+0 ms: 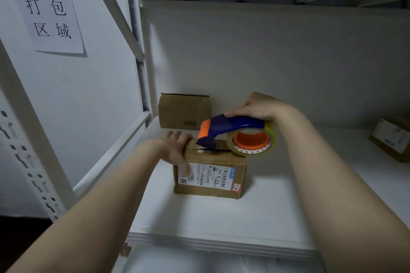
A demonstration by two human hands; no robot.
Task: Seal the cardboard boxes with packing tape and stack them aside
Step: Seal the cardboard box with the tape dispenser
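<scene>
1. Your left hand (pixel 177 150) clasps the upper left edge of the cardboard box (pixel 210 182). The thumb lies down over the front face onto the shipping label (pixel 206 176), and the fingers reach over the top.
2. Your right hand (pixel 259 106) is wrapped from above around the blue handle of the tape dispenser (pixel 230 127).
3. The dispenser's nose sits on the box top next to your left hand. Its tape roll (pixel 253 142) hangs over the top's right side. The top is seen too edge-on to tell whether tape is stuck down.
4. The box stands on the white shelf (pixel 266 206), label facing you.
5. A second box (pixel 184 111) stands against the back wall, just behind the first.
6. A third box (pixel 392 137) lies far right, well apart.
7. A paper sign (pixel 46 6) hangs upper left.
</scene>
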